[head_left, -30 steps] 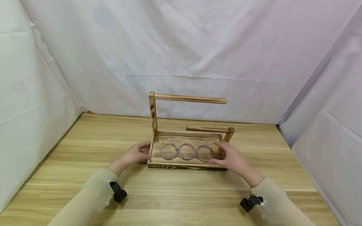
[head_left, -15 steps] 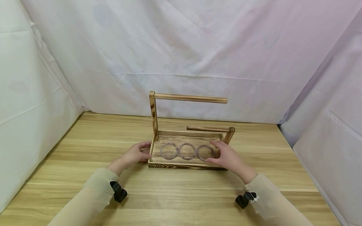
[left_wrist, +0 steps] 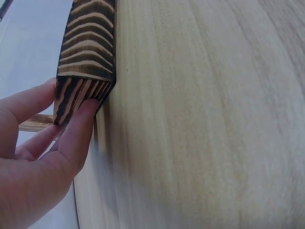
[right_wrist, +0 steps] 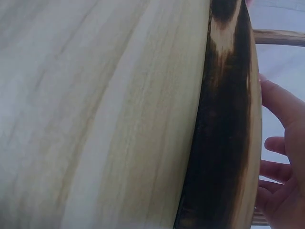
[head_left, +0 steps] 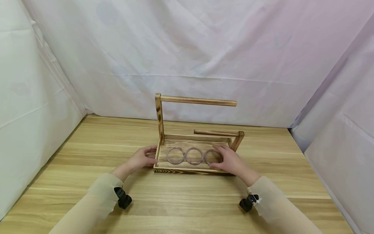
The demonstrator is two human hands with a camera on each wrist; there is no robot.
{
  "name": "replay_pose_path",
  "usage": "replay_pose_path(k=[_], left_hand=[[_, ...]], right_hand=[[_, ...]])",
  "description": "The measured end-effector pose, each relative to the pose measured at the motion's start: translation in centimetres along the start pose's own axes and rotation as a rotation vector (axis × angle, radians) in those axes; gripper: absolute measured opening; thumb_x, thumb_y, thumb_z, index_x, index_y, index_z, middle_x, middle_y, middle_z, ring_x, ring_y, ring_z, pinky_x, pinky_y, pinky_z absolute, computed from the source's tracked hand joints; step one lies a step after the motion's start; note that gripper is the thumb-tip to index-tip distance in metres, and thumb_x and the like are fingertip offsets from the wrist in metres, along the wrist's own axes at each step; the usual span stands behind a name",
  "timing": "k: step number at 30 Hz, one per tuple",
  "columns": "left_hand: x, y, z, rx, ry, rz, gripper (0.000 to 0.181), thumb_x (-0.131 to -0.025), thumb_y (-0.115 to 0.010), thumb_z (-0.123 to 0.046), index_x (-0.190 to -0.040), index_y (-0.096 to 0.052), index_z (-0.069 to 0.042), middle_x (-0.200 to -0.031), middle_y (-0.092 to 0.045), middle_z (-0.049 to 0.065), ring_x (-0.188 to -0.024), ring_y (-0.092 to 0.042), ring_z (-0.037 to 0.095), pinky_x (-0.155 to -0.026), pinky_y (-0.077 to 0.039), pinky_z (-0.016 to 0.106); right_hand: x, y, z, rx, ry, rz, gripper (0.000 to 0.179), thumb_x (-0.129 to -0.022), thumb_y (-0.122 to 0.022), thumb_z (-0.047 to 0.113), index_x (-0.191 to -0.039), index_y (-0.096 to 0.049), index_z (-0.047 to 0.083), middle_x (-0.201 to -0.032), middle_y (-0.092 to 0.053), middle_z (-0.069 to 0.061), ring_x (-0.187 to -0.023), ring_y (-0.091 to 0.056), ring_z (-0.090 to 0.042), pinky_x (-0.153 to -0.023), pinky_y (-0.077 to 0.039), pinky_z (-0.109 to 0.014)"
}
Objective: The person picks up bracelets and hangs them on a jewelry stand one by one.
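Note:
A wooden tray stand (head_left: 193,171) with dark burnt grain sits on the table. Three thin purplish-grey bangles lie in a row on its floor: a left bangle (head_left: 167,155), a middle bangle (head_left: 194,163) and a right bangle (head_left: 205,158). My left hand (head_left: 141,158) holds the tray's left end; in the left wrist view its fingers and thumb grip the corner. Over the tray's right part, my right hand (head_left: 229,161) has its thumb and fingers spread across the right bangle, partly covering it. Whether they touch it cannot be told; the wall hides the fingertips in the right wrist view.
A tall post on the tray's left carries a high horizontal bar (head_left: 198,100) pointing right. A shorter post (head_left: 238,140) on the right carries a lower bar (head_left: 216,133) pointing left. White cloth (head_left: 187,48) hangs behind the wooden table (head_left: 181,201).
My right hand has moved left, from the tray's right end to over the right bangle. The left hand keeps its hold. The bangles keep their places in the tray.

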State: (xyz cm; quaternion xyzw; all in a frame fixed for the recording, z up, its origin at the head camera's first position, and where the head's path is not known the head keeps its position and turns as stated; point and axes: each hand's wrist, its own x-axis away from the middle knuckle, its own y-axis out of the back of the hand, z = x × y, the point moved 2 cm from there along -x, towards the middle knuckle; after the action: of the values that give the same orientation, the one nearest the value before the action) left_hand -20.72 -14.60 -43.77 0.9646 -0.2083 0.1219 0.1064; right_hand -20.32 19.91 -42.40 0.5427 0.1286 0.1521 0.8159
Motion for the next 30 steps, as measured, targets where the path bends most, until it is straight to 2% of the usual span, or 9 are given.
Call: replay_pose_path(k=[9,16,21,26,30], left_hand=[[-0.1,0.0,-0.2,-0.001,-0.002,0.003,0.068,-0.088,-0.056,0.006,-0.144,-0.02,0.01,-0.142,-0.031,0.033,-0.128,-0.04,0.046,-0.091,-0.054,0.036],[-0.2,0.1,-0.2,-0.013,-0.007,0.006,0.068,-0.088,-0.057,0.005,-0.144,-0.02,0.009,-0.143,-0.03,0.033,-0.128,-0.04,0.045,-0.091,-0.054,0.036],[-0.2,0.2,0.0,-0.011,-0.004,0.008,0.068,-0.088,-0.057,0.005,-0.144,-0.021,0.009,-0.143,-0.03,0.033,-0.128,-0.04,0.045,-0.091,-0.054,0.036],[-0.2,0.1,0.0,-0.006,-0.001,0.008,0.067,-0.088,-0.057,0.005,-0.144,-0.021,0.01,-0.143,-0.03,0.033,-0.127,-0.041,0.045,-0.09,-0.055,0.036],[-0.1,0.1,0.0,-0.005,0.003,0.016,0.067,-0.088,-0.056,0.005,-0.145,-0.019,0.009,-0.144,-0.03,0.033,-0.128,-0.04,0.045,-0.091,-0.054,0.037]], right_hand=[[-0.8,-0.6,-0.2,0.052,-0.003,0.021,0.081,-0.074,-0.076,0.044,-0.139,-0.045,0.008,-0.134,-0.049,-0.023,-0.12,-0.05,-0.04,-0.096,-0.047,-0.052],[-1.1,-1.1,0.0,0.13,0.035,0.056,0.078,-0.075,-0.074,0.045,-0.138,-0.047,0.007,-0.135,-0.048,-0.024,-0.118,-0.051,-0.042,-0.091,-0.05,-0.05],[-1.2,-1.2,0.2,0.137,0.02,0.078,0.077,-0.076,-0.074,0.044,-0.138,-0.046,0.008,-0.134,-0.049,-0.023,-0.116,-0.053,-0.041,-0.09,-0.051,-0.05],[-1.3,-1.1,0.5,0.147,0.017,0.089,0.073,-0.078,-0.074,0.041,-0.137,-0.048,0.008,-0.131,-0.052,-0.022,-0.116,-0.053,-0.04,-0.089,-0.051,-0.049],[-1.4,-1.2,0.6,0.155,0.027,0.086,0.062,-0.078,-0.074,0.04,-0.129,-0.056,0.01,-0.124,-0.056,-0.018,-0.11,-0.056,-0.037,-0.085,-0.053,-0.048]])
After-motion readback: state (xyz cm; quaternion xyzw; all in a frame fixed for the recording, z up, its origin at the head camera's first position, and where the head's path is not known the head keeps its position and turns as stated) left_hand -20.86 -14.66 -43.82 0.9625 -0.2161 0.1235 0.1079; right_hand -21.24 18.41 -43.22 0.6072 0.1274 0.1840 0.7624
